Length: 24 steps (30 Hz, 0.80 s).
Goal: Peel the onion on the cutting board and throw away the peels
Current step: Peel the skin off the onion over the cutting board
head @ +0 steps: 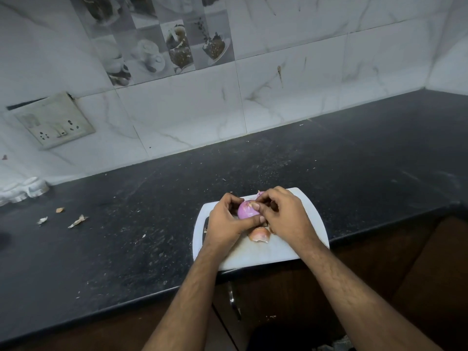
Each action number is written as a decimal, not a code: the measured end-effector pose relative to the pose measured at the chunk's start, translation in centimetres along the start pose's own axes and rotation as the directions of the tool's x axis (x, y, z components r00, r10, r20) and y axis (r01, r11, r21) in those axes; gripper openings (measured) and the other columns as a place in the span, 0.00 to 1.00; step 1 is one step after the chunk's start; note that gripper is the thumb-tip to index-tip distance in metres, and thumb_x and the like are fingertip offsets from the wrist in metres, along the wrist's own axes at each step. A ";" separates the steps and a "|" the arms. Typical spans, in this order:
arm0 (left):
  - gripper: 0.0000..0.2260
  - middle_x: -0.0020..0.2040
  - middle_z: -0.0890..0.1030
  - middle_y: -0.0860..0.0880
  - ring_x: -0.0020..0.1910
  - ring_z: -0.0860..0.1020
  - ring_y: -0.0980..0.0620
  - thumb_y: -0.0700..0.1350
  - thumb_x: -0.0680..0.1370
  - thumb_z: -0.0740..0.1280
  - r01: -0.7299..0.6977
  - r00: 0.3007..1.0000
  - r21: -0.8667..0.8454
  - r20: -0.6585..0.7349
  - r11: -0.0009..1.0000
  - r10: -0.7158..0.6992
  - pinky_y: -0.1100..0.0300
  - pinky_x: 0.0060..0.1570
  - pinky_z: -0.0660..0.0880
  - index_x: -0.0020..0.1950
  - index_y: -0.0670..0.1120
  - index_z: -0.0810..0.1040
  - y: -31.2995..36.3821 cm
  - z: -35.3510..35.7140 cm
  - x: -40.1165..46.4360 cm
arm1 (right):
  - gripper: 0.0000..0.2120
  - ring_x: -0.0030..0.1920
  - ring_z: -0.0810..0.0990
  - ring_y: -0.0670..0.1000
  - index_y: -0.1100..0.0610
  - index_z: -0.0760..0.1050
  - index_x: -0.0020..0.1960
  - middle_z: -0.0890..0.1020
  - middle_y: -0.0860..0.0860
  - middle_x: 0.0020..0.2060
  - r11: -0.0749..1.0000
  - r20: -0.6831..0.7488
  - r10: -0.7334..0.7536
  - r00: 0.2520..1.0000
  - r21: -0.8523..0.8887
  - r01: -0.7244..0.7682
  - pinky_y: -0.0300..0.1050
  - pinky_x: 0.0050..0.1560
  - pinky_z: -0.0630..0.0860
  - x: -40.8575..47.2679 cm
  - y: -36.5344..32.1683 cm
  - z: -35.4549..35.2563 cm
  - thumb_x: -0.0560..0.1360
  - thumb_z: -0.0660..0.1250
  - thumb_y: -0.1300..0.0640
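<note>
My left hand [225, 219] cups the red onion [247, 211], right hand [283, 214] pinching papery skin. Mostly peeled I'd say; peels [259, 234] on the cutting board [286, 252] aren't binned yet.

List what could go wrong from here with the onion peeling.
1. The cutting board overhangs the counter edge; pressing on its near side might tip it.
2. The loose peel beside the hands sits near that edge and could slide off to the floor.
3. The onion looks smooth where bared, so it might slip from the left hand while the right hand picks at skin.
</note>
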State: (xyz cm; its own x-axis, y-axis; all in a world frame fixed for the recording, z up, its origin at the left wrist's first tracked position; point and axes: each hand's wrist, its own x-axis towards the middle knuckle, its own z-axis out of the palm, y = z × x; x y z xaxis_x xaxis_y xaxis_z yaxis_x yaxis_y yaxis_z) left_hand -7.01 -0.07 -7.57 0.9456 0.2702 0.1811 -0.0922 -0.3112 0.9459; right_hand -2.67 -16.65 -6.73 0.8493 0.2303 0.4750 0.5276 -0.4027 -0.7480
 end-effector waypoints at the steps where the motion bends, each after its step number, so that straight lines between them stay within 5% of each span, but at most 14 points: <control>1: 0.26 0.48 0.87 0.49 0.50 0.85 0.49 0.51 0.60 0.89 0.000 1.000 -0.005 -0.004 1.000 0.000 0.53 0.51 0.82 0.51 0.47 0.80 0.0 0.0 0.0 | 0.05 0.44 0.78 0.43 0.51 0.82 0.46 0.79 0.43 0.43 1.000 -0.005 0.013 1.000 0.006 -0.013 0.48 0.45 0.79 0.0 0.0 -0.1 0.75 0.75 0.51; 7: 0.26 0.48 0.87 0.50 0.50 0.85 0.50 0.51 0.60 0.89 0.007 1.000 -0.008 -0.023 1.000 -0.008 0.57 0.49 0.81 0.51 0.47 0.81 0.0 0.1 0.1 | 0.06 0.48 0.72 0.46 0.52 0.74 0.45 0.75 0.42 0.43 0.963 -0.016 -0.077 0.997 -0.259 0.070 0.44 0.46 0.72 -0.1 -0.1 0.2 0.80 0.67 0.52; 12: 0.24 0.48 0.87 0.51 0.49 0.85 0.53 0.50 0.62 0.88 -0.003 1.000 0.022 -0.007 1.000 0.003 0.61 0.47 0.80 0.51 0.48 0.80 0.1 0.1 0.1 | 0.06 0.52 0.73 0.52 0.55 0.74 0.56 0.77 0.51 0.53 0.852 0.072 -0.077 0.994 -0.514 0.104 0.44 0.48 0.68 0.0 -0.3 0.8 0.82 0.61 0.55; 24: 0.22 0.51 0.87 0.50 0.53 0.85 0.50 0.43 0.65 0.86 -0.029 0.998 0.037 0.049 0.999 0.028 0.54 0.54 0.83 0.53 0.48 0.81 -0.2 0.0 0.2 | 0.11 0.59 0.68 0.52 0.57 0.68 0.63 0.72 0.53 0.60 0.854 0.071 0.086 0.994 -0.518 -0.037 0.45 0.59 0.71 0.3 -0.7 1.0 0.82 0.58 0.59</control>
State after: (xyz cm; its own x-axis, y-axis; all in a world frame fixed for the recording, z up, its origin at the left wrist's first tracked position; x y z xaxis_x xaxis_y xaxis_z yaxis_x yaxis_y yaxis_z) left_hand -6.77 0.01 -7.72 0.9568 0.2169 0.1937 -0.1082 -0.3526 0.9295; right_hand -2.80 -15.39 -6.51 0.8906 0.2576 0.3747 0.4099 -0.8117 -0.4162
